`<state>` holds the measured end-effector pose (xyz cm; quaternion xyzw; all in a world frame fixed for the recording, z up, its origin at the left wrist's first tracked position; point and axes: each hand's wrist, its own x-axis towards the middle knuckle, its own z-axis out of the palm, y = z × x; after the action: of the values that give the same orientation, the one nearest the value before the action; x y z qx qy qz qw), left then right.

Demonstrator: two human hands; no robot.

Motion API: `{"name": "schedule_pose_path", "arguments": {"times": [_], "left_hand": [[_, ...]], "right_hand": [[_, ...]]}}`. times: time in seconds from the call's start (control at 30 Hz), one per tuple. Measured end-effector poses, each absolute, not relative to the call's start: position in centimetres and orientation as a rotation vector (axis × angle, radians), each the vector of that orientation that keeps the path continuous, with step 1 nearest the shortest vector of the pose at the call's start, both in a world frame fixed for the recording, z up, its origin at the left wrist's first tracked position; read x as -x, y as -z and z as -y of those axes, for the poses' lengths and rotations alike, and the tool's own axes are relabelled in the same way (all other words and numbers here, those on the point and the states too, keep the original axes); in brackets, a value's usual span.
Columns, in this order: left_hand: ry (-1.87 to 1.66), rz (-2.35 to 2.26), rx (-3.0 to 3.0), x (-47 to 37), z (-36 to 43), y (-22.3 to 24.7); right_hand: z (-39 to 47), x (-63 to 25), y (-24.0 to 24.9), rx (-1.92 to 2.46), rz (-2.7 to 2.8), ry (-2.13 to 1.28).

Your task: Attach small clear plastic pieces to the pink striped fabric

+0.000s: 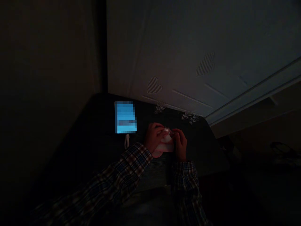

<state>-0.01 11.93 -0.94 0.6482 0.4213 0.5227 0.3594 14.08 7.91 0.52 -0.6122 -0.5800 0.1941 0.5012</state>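
Both hands meet over the dark table, in plaid sleeves and reddish light. My left hand [154, 137] is bent with its fingers curled at a small clear, shiny piece [167, 130]. On the other side of that piece, my right hand [181, 142] has its fingers closed against its edge. Below and between the hands lies a pale pink and white item [166, 146], partly covered by my left hand; what it is cannot be made out. The scene is very dim, so the fingertips are hard to separate from the clear piece.
A lit blue screen [125, 117], pixelated, stands left of the hands, with a white loop [127, 141] below it. Clear small pieces lie in two clusters [160, 107] [190, 117] along the dark table's [199, 150] back edge. Behind rises a pale panel [178, 62] with heart shapes.
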Motion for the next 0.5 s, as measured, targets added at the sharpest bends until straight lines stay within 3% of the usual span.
{"name": "schedule_pose_path", "arguments": {"times": [0.5], "left_hand": [[-1.408, -1.051, -1.541, -0.4, -11.85, 1.19]], "right_hand": [[-7.93, -14.28, -0.76, 1.433, 1.496, -0.438]]}}
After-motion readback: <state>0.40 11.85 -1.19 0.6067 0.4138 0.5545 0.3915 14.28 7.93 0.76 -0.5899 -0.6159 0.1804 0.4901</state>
